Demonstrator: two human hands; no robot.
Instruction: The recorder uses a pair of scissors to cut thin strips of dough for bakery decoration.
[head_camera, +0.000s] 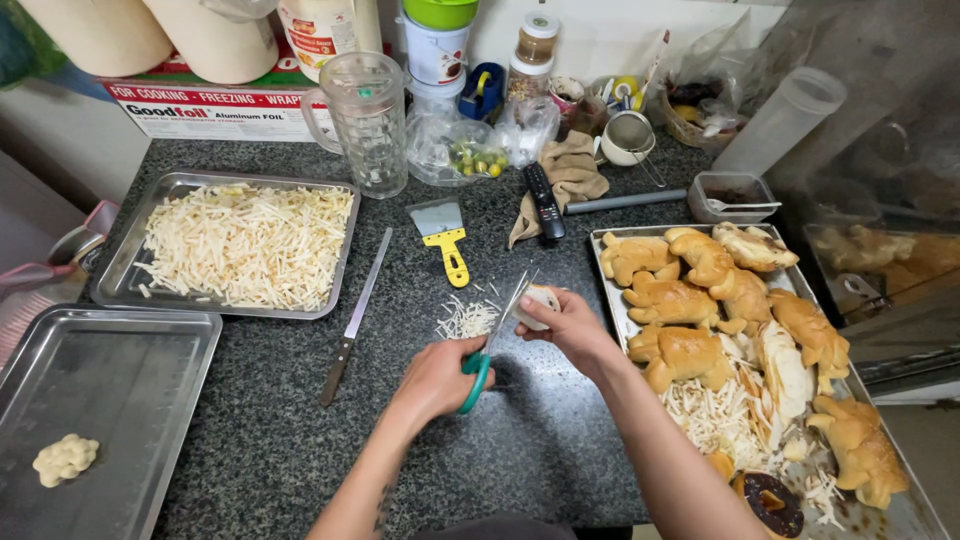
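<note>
At a dark speckled counter (560, 440), my left hand (440, 378) is closed through the green handles of a pair of scissors (490, 345), blades angled up and away toward a small pale piece of bread (540, 297) pinched in the fingers of my right hand (566, 322), just above the middle of the worktop. A little heap of cut strips (466, 320) lies on the stone directly left of the blades. I cannot tell whether the blades are meeting or parted at this instant.

To the right, a metal tray (905, 515) carries golden animal-shaped buns (680, 300), split loaves and more shreds. At far left, a second tray (125, 275) is heaped with finished strips (245, 245); nearer left, a third tray (190, 335) holds only one small lump of dough (65, 459). A long knife (355, 318) and a yellow-handled scraper (447, 240) lie between them, with a glass jug (368, 120) and a remote control (543, 200) beyond.

In my judgement, clean work here means keeping the right fingertips well back from the blade line, feeding the piece forward in even steps so the strips match those already cut, and snipping low over the heap so the shreds do not scatter.
</note>
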